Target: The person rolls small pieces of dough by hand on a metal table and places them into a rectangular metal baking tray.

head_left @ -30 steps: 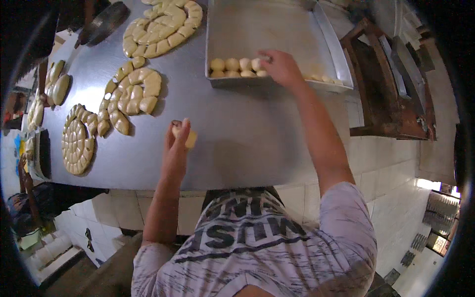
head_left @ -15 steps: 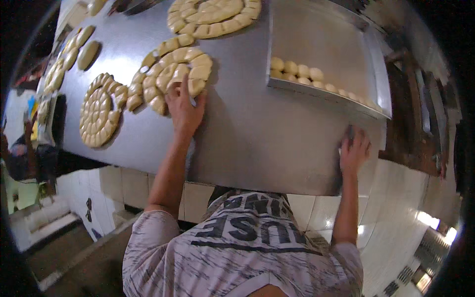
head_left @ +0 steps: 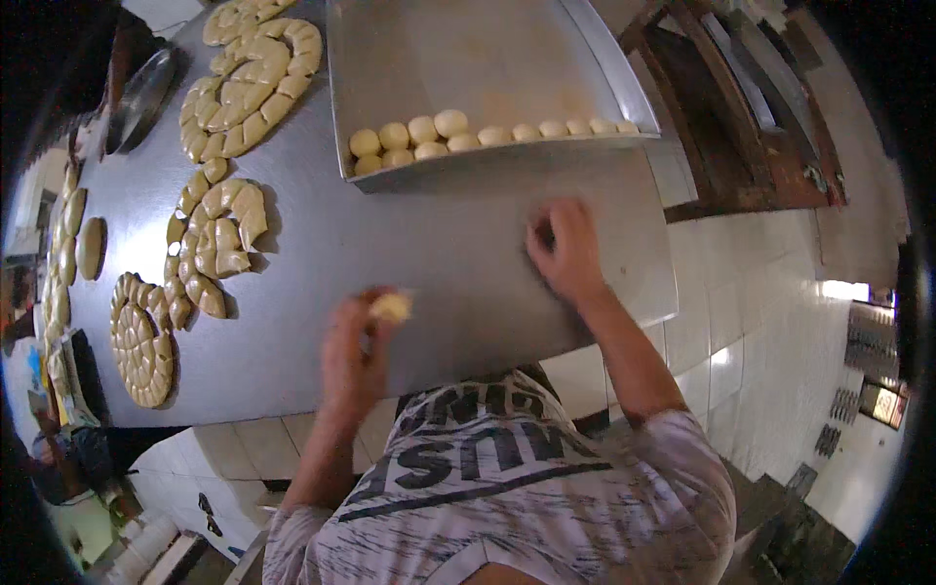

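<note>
left hand (head_left: 353,341), lower centre: now off the scored dough coil (head_left: 224,234), pinching a dough piece (head_left: 391,308) | right hand (head_left: 567,249), centre right: loosely curled, contents cannot tell | piece outside metal tray (head_left: 468,58)

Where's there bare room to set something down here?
Bare tabletop lies between the dough coils and the right hand, nearer than the tray; the left hand, holding a dough piece, borders it too. The tray is bare beyond its dough balls. Crowded: the tabletop's left side, with the coils, and along the tray's near wall, with the balls.
</note>
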`<state>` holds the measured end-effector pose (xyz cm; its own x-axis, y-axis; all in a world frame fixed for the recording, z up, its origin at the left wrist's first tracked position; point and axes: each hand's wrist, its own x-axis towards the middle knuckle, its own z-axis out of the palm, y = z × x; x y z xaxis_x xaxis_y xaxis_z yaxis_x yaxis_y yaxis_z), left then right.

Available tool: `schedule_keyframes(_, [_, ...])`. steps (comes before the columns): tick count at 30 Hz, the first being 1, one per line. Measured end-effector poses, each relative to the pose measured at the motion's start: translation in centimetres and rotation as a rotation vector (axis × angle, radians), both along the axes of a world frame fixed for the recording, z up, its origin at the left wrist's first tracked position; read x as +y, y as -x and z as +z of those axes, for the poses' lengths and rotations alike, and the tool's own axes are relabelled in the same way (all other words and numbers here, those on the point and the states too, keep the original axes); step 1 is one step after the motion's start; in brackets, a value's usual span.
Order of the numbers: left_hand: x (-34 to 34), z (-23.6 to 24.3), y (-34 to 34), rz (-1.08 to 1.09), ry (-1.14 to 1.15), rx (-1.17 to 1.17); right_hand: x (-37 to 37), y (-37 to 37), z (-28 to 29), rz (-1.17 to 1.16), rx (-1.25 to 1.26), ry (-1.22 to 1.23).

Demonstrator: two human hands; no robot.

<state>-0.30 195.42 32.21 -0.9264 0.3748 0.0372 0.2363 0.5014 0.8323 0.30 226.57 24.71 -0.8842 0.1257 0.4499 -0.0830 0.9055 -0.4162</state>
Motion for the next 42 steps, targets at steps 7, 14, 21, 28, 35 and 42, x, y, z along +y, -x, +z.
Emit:
schedule_keyframes(7, [2.8, -2.1, 2.7, 0.214, -0.594, -0.557, 4.8, 2.7, 0.8, -0.237, -0.204, -0.032])
schedule_keyframes(14, [-5.7, -4.2, 2.1, 0.606, -0.366, -0.379, 6.5, 2.0, 6.4, -0.169, -0.197, 0.566])
schedule_keyframes(21, [0.1, -3.4, 3.5, 0.313, -0.86, -0.684, -0.4, 14.6, 6.1, 0.094, -0.096, 0.323])
schedule_keyframes(28, [-0.2, -1.9, 1.4, -0.142, -0.628, -0.864, -13.3, 0.4, 7.3, 0.508, -0.346, 0.543])
schedule_keyframes(35, [-15.7, -5.9, 6.3, 0.919, 0.568, 0.476, 0.3, -5.1, 0.0, -0.161, -0.144, -0.519])
schedule_keyframes(42, [-20.3, -9.4, 9.7, 0.819, 0.581, 0.368, -2.6, -2.6, -0.3, -0.013, -0.163, -0.077])
